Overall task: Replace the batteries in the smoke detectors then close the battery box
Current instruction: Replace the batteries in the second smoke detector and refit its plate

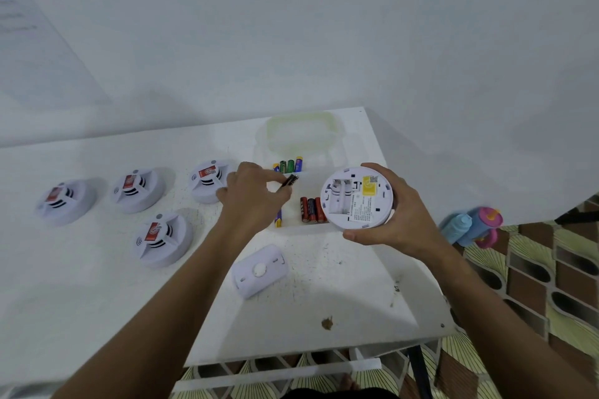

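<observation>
Nearest on the white surface lies a small white rounded cover plate. Past it, the right hand curls around a round white smoke detector turned back-up with its battery slot bare, while the left hand pinches a dark battery in its fingertips over the clear plastic battery box, where red batteries lie. Four more white smoke detectors with red stickers sit to the left, and the box's pale green lid lies farthest back.

Blue and pink plastic items, perhaps toys, lie on the patterned floor
</observation>
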